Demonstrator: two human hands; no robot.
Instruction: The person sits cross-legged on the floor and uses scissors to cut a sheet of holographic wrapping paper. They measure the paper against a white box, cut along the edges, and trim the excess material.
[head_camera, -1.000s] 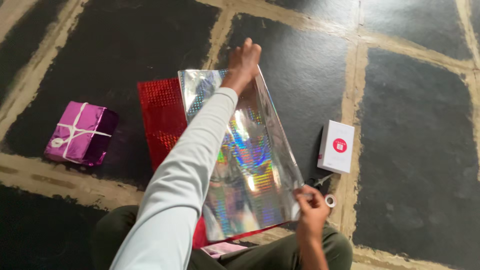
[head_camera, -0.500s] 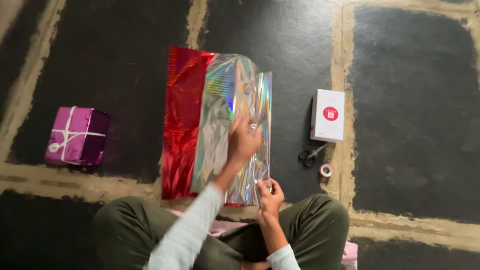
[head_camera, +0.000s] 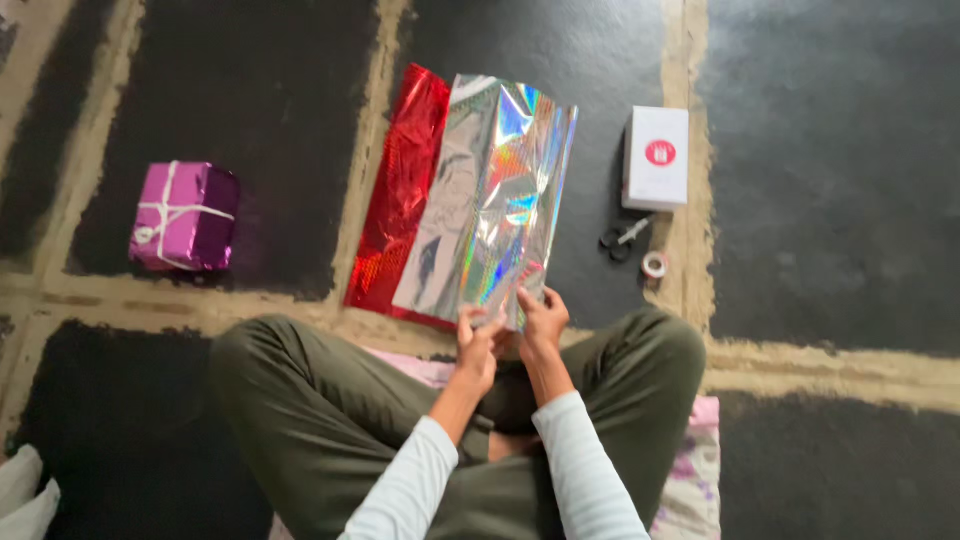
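Observation:
A sheet of shiny holographic silver wrapping paper (head_camera: 490, 190) lies on the dark floor in front of my crossed legs, overlapping a red foil sheet (head_camera: 400, 190) on its left. My left hand (head_camera: 478, 338) and my right hand (head_camera: 543, 318) sit side by side at the sheet's near edge, both pinching it. Both arms wear pale long sleeves.
A purple wrapped gift box with white ribbon (head_camera: 184, 216) sits at the left. To the right of the paper lie a white box with a red mark (head_camera: 657, 157), small scissors (head_camera: 622, 237) and a tape roll (head_camera: 654, 265). I sit on a patterned cloth (head_camera: 690, 480).
My left arm, stretched to the paper's far edge a second ago, has drawn back to the near edge beside my right hand. The sheet now lies flatter on the floor.

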